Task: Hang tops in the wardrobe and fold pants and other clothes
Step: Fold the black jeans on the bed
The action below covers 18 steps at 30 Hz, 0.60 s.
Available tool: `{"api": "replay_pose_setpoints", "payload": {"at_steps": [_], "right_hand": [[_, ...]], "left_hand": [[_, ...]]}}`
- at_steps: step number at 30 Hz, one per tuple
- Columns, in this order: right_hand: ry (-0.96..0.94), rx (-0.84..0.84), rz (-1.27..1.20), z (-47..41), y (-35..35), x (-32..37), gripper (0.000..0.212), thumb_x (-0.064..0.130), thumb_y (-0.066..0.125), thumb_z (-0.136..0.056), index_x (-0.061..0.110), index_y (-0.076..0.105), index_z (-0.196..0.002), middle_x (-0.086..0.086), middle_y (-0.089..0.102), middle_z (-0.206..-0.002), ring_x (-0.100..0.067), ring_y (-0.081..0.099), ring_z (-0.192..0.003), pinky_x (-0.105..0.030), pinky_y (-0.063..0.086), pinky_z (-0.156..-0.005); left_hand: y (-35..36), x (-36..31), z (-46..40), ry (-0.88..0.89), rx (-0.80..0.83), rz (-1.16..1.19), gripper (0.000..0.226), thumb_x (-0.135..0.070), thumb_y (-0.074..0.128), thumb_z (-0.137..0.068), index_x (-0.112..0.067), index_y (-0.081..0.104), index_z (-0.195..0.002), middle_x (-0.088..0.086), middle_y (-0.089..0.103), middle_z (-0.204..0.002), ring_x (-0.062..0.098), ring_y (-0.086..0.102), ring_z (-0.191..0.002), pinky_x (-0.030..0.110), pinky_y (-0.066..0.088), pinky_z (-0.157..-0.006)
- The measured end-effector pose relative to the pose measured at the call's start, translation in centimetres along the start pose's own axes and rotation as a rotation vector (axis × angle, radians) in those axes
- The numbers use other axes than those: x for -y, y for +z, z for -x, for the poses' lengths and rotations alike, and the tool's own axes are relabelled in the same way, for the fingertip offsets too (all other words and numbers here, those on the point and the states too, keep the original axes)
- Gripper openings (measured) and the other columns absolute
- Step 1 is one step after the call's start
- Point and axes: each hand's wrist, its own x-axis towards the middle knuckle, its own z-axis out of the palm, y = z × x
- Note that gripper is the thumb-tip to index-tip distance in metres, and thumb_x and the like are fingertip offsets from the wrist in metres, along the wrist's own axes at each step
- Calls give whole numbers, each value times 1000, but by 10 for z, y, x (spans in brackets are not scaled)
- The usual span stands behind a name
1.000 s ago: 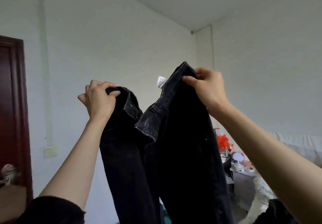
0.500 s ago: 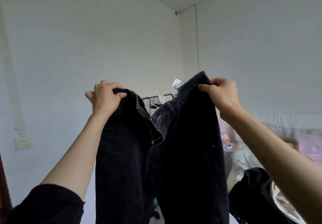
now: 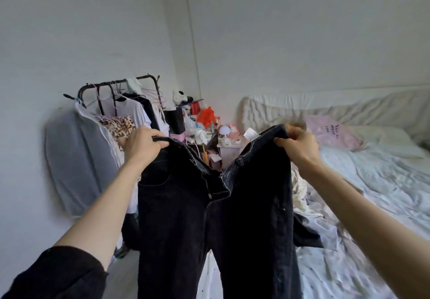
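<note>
Black denim: the jeans hang in the air in front of me, held up by the waistband, fly open, both legs dropping straight down out of view. My left hand grips the waistband at its left end, fingers curled over the top edge. My right hand grips the right end the same way, thumb on the near face of the cloth. A white care label sticks up from the inside of the band, just left of my right fingers.

Beyond my left fingers stands a black clothes rack against the wall, with white tops and a leopard-print garment on hangers; a grey garment cover hangs at its left end. Between my two hands, behind the open waist, a cluttered bedside stand carries a small white lamp and an orange-red object. The jeans hide the lower part of the rack and stand.

To the right of my right fingers lies the bed with rumpled pale sheets, a pink pillow near the headboard, and a dark garment on the sheet just beside the right trouser leg.
</note>
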Motion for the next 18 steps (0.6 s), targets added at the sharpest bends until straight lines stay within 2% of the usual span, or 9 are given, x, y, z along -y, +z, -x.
{"api": "replay_pose_setpoints", "payload": {"at_steps": [3, 7, 10, 13, 18], "right_hand": [[83, -24, 21, -53, -7, -53, 10, 14, 72, -75, 16, 65, -68, -3, 66, -71, -22, 63, -75, -36, 52, -74], [161, -9, 100, -124, -5, -132, 7, 15, 68, -79, 11, 64, -75, -7, 64, -74, -25, 62, -76, -35, 49, -70], [248, -73, 109, -173, -2, -195, 3, 15, 65, -83, 15, 63, -85, -7, 65, -83, -27, 63, -87, -37, 51, -77], [322, -129, 92, -211, 1, -245, 4, 16, 64, -83, 19, 62, -85, -8, 67, -89, -29, 64, -92, -44, 52, -85], [446, -165, 135, -255, 3, -331, 4, 18, 66, -82, 17, 67, -86, 0, 63, -72, -24, 63, -82, -36, 53, -78]], "left_hand": [[74, -31, -28, 27, 28, -16, 17, -33, 72, -80, -28, 73, -97, 2, 62, -109, 25, 52, -106, 35, 18, -80], [182, -54, -57, 17, 84, -120, 19, -34, 67, -84, -26, 72, -101, 4, 61, -109, 29, 50, -109, 40, 24, -87], [261, -61, -77, -29, 112, -144, 22, -34, 65, -86, -23, 71, -104, 8, 61, -110, 31, 50, -109, 40, 23, -85], [325, -69, -92, -44, 118, -141, 21, -33, 66, -86, -23, 71, -104, 9, 61, -114, 31, 47, -111, 41, 24, -87], [442, -90, -100, -25, 223, -163, 17, -30, 66, -86, -25, 72, -101, 7, 62, -111, 29, 41, -112, 41, 22, -86]]}}
